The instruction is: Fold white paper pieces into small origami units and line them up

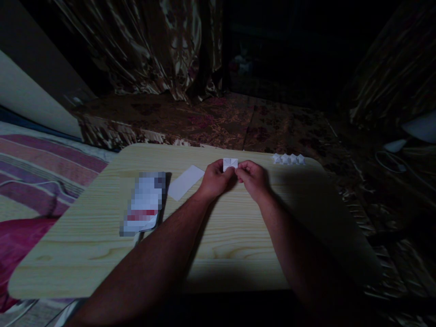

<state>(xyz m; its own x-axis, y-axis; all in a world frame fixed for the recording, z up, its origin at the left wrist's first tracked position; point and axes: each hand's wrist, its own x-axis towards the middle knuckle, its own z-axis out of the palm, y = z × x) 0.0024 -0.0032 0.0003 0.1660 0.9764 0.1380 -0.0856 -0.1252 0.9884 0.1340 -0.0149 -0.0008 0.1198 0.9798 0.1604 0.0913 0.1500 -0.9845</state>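
A small piece of folded white paper [230,162] with crease lines is held above the far part of the wooden table. My left hand [218,178] pinches it from the left, thumb across its lower edge. At its lower right corner, the fingers of my right hand [251,177] are closed on it, the fingertips partly hidden. To the left of my left hand lies a flat white sheet of paper [186,182]. Several small folded white paper shapes [289,159] stand in a row near the far right edge of the table.
The light wooden table [235,247] has rounded corners. A blurred-out flat object [145,202] lies on its left side, with a cable below it. Patterned curtains [163,41] hang behind. On the left is a striped bedcover [41,168]; a white cable [391,165] lies at the right.
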